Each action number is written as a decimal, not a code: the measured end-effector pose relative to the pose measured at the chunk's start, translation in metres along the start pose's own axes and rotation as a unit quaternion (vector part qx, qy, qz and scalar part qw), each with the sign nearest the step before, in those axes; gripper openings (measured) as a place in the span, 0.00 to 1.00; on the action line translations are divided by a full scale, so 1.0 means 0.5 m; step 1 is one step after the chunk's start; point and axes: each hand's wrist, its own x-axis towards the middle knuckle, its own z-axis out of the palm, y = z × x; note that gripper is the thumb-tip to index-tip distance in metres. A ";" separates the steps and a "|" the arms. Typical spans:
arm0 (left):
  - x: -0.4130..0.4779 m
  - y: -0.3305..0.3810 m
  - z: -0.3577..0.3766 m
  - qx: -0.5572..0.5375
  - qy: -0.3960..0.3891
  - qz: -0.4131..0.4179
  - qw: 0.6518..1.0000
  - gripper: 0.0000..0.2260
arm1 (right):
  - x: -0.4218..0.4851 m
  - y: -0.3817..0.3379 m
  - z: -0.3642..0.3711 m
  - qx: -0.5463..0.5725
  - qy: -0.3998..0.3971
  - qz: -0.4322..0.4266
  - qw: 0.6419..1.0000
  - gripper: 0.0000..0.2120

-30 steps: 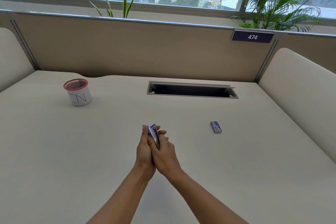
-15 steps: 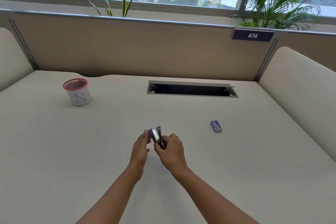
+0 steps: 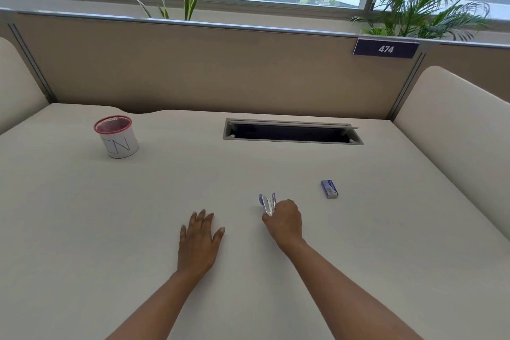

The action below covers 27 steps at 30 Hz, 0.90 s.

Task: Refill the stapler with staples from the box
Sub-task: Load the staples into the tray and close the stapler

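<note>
Desk (image 3: 82, 229) bare. My right hand (image 3: 284, 219) clamps opened stapler (image 3: 267, 203); left hand (image 3: 200, 237) flat, empty. Risk: one-handed hold slips; box (image 3: 329, 188) well apart.

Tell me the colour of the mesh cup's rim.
Red or pinkish red on the mesh cup, head view.
</note>
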 end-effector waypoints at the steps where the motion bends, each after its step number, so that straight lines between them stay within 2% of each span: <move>1: -0.001 0.000 0.001 0.011 -0.003 0.004 1.000 0.24 | 0.001 0.001 0.001 -0.002 0.000 0.004 1.000 0.11; 5: -0.002 0.000 0.004 0.041 -0.009 0.008 0.999 0.25 | 0.003 0.007 0.005 -0.015 -0.007 0.013 1.000 0.08; 14: -0.002 0.000 0.008 0.047 -0.012 0.011 0.999 0.25 | 0.007 0.019 0.011 -0.008 -0.009 0.029 1.000 0.13; 17: -0.001 0.001 0.005 0.048 -0.023 0.009 0.999 0.26 | 0.009 0.027 0.015 -0.019 -0.008 0.011 1.000 0.16; 21: 0.002 0.004 -0.001 0.041 -0.043 0.004 0.998 0.26 | 0.007 0.024 0.018 -0.034 0.035 -0.036 0.998 0.18; 27: 0.021 0.020 -0.025 0.061 -0.041 0.033 0.997 0.25 | 0.013 0.019 0.009 -0.199 0.056 -0.105 0.973 0.23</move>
